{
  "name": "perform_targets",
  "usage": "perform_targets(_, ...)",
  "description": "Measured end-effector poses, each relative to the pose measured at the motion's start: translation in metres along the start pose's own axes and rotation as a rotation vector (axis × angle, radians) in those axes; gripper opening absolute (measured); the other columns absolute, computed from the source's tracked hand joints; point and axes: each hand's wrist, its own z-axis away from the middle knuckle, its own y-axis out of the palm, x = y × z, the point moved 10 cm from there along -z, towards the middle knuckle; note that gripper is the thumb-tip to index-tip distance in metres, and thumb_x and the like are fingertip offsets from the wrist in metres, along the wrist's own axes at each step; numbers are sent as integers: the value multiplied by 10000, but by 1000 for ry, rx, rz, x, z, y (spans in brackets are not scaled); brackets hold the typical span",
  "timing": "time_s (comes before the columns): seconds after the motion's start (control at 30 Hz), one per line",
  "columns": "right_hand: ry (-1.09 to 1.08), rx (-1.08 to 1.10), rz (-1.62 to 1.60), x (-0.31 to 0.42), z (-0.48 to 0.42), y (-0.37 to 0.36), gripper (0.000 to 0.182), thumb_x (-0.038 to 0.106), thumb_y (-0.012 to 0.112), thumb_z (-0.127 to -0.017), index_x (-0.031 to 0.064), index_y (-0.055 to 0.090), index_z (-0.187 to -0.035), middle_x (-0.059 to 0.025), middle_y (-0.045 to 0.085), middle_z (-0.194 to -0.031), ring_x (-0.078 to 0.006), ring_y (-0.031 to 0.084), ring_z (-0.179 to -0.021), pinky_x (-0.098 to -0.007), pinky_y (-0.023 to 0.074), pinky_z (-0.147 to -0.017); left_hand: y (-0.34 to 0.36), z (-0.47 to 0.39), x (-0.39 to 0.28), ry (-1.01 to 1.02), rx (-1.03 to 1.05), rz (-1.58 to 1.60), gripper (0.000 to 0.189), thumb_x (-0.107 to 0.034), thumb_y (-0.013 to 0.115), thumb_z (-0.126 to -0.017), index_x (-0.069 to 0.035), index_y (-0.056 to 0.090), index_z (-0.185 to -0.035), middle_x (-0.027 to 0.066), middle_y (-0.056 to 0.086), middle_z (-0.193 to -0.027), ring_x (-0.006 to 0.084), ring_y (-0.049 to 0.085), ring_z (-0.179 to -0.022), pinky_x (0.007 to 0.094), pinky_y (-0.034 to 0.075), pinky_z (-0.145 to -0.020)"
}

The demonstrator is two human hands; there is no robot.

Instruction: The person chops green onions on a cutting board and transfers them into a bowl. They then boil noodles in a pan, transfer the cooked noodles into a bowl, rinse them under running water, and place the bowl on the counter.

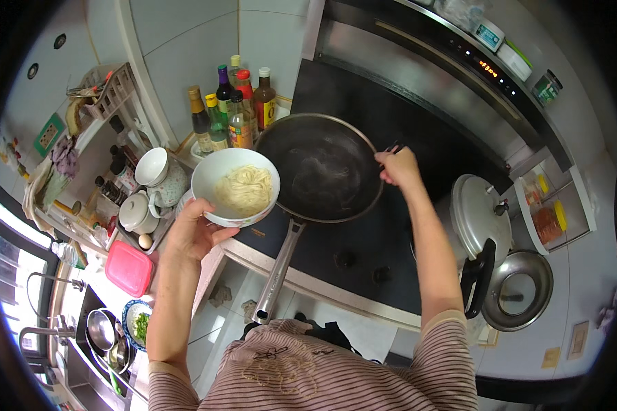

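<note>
My left hand (198,231) holds a white bowl (200,177) by its rim and side, left of the pan. Pale noodles (246,189) lie in the bowl. A dark frying pan (321,169) stands on the black stove, its metal handle (283,269) pointing towards me; a little liquid and a few thin strands show on its base. At the pan's right rim, my right hand (400,165) is closed around a small black item (395,147), possibly a grip, whose kind is unclear.
Several sauce bottles (229,110) stand behind the bowl. A pressure cooker (481,216) is at the right, with a metal lid (518,290) beside it. At the left are a pink-lidded box (129,268), a bowl of chopped greens (128,313) and a sink (82,377) with metal bowls.
</note>
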Motion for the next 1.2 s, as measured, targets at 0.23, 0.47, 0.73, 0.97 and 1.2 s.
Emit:
perform_targets(0.23, -144, -276, -127, -24, -4, 7, 308, 334, 667, -758, 27, 650, -750, -143, 640, -616, -245, 644, -569, -365, 502, -610, 7, -1, 12, -54, 50, -9, 511, -125, 612, -689, -82, 442, -1169, 145, 515, -1107, 365, 614, -888, 463, 600, -669)
perform_targets(0.47, -34, -104, -67, -24, 1, -22, 250, 264, 634, -792, 30, 631, -702, -105, 613, -569, -212, 614, -509, -325, 472, -566, -2, 8, 9, 1, 35, 3, 507, -122, 600, -699, -92, 434, -1178, 132, 503, -1146, 370, 616, -899, 444, 605, -655)
perform_targets(0.73, -75, -234, 20, -7, 29, -31, 290, 305, 601, -789, 30, 635, -702, -132, 618, -577, -256, 626, -590, -382, 471, -612, -6, 15, 3, 16, 61, -14, 511, -117, 586, -710, -102, 426, -1195, 121, 505, -1138, 347, 627, -879, 421, 609, -648)
perform_targets(0.97, -139, -261, -162, -16, 50, -28, 222, 201, 587, -799, 5, 606, -695, -116, 591, -519, -192, 565, -405, -325, 438, -419, -6, 13, 9, -25, 80, 15, 518, -113, 576, -720, -100, 419, -1214, 103, 507, -1120, 327, 633, -837, 435, 606, -649)
perform_targets(1.2, -102, -192, -265, -9, 78, -21, 201, 153, 605, -805, -16, 596, -696, -101, 567, -524, -159, 527, -396, -299, 402, -394, -16, 10, 10, -36, 67, 28, 541, -105, 576, -722, -102, 393, -1231, 103, 479, -1147, 327, 624, -842, 460, 600, -664)
